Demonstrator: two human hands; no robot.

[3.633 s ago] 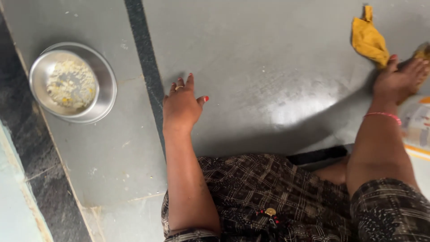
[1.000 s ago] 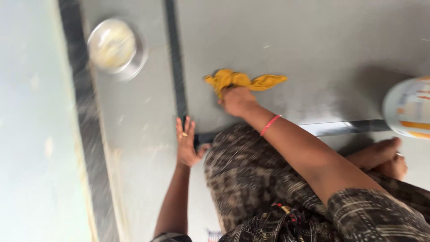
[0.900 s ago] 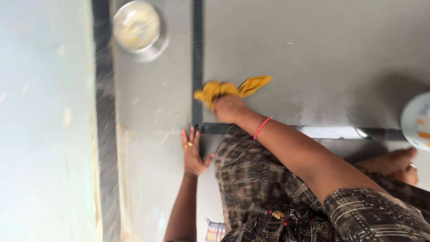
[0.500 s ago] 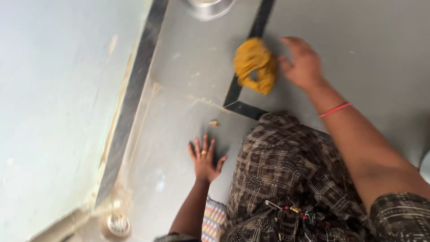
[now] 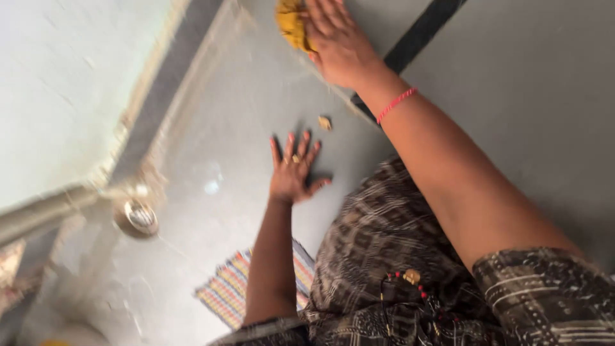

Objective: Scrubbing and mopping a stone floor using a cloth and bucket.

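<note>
The right hand [image 5: 339, 45] lies flat on a crumpled yellow cloth [image 5: 291, 25] at about 12 o'clock, at the top edge of the picture. Its fingers are stretched out over the cloth, pressing it onto the smooth grey floor [image 5: 525, 115]. A thin pink thread band [image 5: 396, 104] goes round that wrist.

The left hand [image 5: 293, 174] is in the middle, flat on the floor with its fingers spread wide. It holds nothing. There is a small ring on one finger.

A little tan crumb [image 5: 325, 122] lies on the floor between the two hands, just beyond the left fingertips. A black stripe [image 5: 423, 32] in the floor runs off toward 1 o'clock. A round metal floor drain [image 5: 139, 216] sits at 9 o'clock. A small striped mat [image 5: 224, 295] lies at 7 o'clock, beside the left arm.
</note>
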